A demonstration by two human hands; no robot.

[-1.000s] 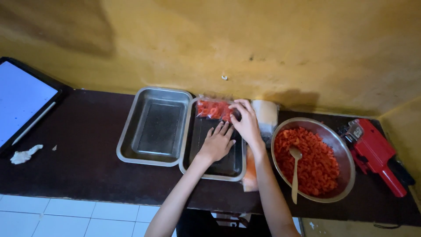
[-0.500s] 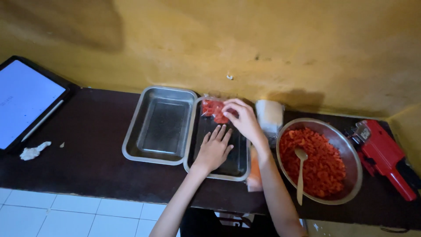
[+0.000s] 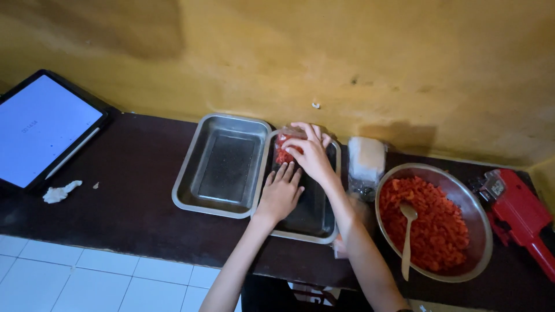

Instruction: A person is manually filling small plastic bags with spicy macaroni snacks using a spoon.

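The right hand (image 3: pixel 312 153) rests on a small clear bag of red bits (image 3: pixel 284 149). Its fingers bend down over the bag and press on it. The bag lies at the far end of a metal tray (image 3: pixel 332 231), at about 12 o'clock in that tray.

The left hand (image 3: pixel 281 193) lies flat inside the same tray, just below the bag. Its fingers are straight and close together, pointing up to 12 o'clock. It holds nothing. I cannot tell if its fingertips touch the bag.

A second metal tray (image 3: pixel 225 167) sits just beside the first one, at 9 o'clock from it. The two rims touch.

At 3 o'clock from the hands stands a big metal bowl (image 3: pixel 483 231) full of red chopped bits, with a wooden spoon (image 3: pixel 407 231) stuck in them. Between the bowl and the tray lies a pile of clear bags (image 3: pixel 366 159). A red tool (image 3: pixel 520 211) lies at the far right.

Far off at 9 o'clock lies a tablet (image 3: pixel 40 124) with a white pen (image 3: pixel 72 153) on it. A crumpled white scrap (image 3: pixel 60 192) lies near it on the dark counter (image 3: pixel 133 173).
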